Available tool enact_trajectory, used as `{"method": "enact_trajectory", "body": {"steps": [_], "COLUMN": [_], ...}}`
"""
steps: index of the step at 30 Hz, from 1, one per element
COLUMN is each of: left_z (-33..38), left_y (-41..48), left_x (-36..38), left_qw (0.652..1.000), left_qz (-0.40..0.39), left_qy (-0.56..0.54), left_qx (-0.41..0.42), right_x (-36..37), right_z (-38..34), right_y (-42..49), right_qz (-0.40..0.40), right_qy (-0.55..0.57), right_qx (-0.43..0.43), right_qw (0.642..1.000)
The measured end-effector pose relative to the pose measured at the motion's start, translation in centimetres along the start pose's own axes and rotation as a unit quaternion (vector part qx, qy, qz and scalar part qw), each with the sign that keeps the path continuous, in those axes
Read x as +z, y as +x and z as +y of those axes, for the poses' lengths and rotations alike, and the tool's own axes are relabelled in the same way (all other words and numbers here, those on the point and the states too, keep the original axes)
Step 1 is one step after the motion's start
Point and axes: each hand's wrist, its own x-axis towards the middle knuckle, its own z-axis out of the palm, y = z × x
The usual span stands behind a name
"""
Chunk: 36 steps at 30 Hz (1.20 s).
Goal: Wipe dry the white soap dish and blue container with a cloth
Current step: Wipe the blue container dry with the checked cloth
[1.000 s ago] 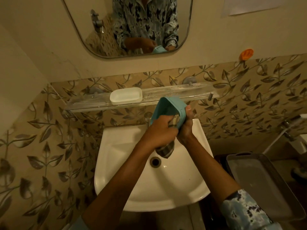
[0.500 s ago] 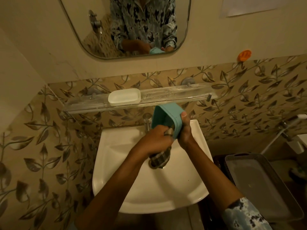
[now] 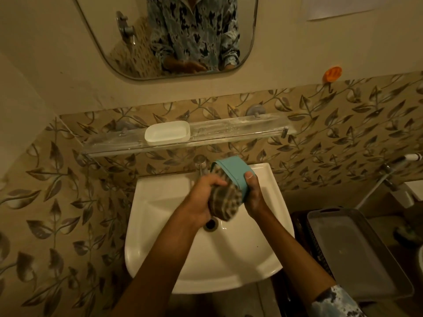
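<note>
Over the white sink, my right hand grips the blue container, tilted on its side with its opening toward the left. My left hand holds a bunched checked cloth and presses it against the container's open side. The cloth hides most of the container's inside. The white soap dish sits on the glass shelf above the sink, apart from both hands.
A tap stands behind the container. A grey tray on a dark basket lies to the right of the sink. A mirror hangs above, and an orange hook sticks to the wall at right.
Both hands have dropped a little with the container. The cloth has come further out of the container and now bulges below its rim.
</note>
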Motion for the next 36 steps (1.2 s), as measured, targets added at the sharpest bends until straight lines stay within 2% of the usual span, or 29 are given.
{"method": "enact_trajectory", "body": {"steps": [3, 5, 8, 10, 14, 16, 17, 19, 21, 24, 26, 28, 30, 35, 36], "left_z": [-1.3, -1.4, -2.4, -3.4, -5.2, -6.0, -6.3, -6.5, -6.3, -5.5, -4.9, -4.2, -3.2, 0.5, 1.2], "left_y": [-0.4, -0.1, 0.5, 0.5, -0.5, -0.8, -0.6, -0.1, 0.6, 1.4, 1.8, 2.0, 1.8, 2.7, 2.8], "left_x": [0.9, 0.7, 0.0, -0.5, -1.8, -1.5, -1.2, -0.6, -0.4, -0.4, -0.3, 0.0, 0.5, -0.7, -1.0], "left_qw": [0.973, 0.926, 0.846, 0.821, 0.834, 0.817, 0.797, 0.737, 0.679, 0.633, 0.618, 0.626, 0.660, 0.817, 0.839], "left_qz": [0.031, 0.037, 0.034, 0.074, 0.176, 0.211, 0.215, 0.207, 0.225, 0.269, 0.286, 0.298, 0.295, 0.229, 0.208], "left_qy": [0.222, 0.368, 0.514, 0.541, 0.466, 0.438, 0.443, 0.500, 0.564, 0.613, 0.621, 0.604, 0.577, 0.485, 0.471], "left_qx": [0.054, 0.075, 0.137, 0.168, 0.238, 0.311, 0.350, 0.404, 0.412, 0.390, 0.388, 0.393, 0.379, 0.214, 0.179], "right_x": [-0.2, -0.2, -0.3, -0.3, -0.9, -0.7, -0.2, 0.8, 1.8, 2.1, 2.0, 2.0, 1.9, 0.4, 0.1], "right_z": [0.1, -0.4, -0.6, -1.1, -1.7, -1.7, -1.8, -1.8, -1.3, -0.3, -0.1, -0.2, -0.5, -0.3, -0.2], "right_y": [0.0, 0.1, 0.9, 1.3, 1.7, 1.7, 1.5, 1.0, 0.3, -0.1, -0.3, -0.6, -0.9, -1.8, -2.1], "right_qz": [0.004, 0.021, 0.061, 0.077, 0.078, 0.070, 0.067, 0.055, 0.066, 0.093, 0.095, 0.095, 0.088, 0.047, 0.029], "right_qy": [0.025, 0.032, 0.056, 0.080, 0.088, 0.078, 0.069, 0.057, 0.064, 0.028, -0.004, -0.042, -0.084, -0.179, -0.194], "right_qx": [0.015, 0.026, 0.030, 0.042, 0.082, 0.105, 0.117, 0.127, 0.133, 0.119, 0.114, 0.107, 0.088, 0.032, 0.017], "right_qw": [1.000, 0.999, 0.996, 0.993, 0.990, 0.989, 0.989, 0.989, 0.987, 0.988, 0.989, 0.989, 0.989, 0.982, 0.980]}}
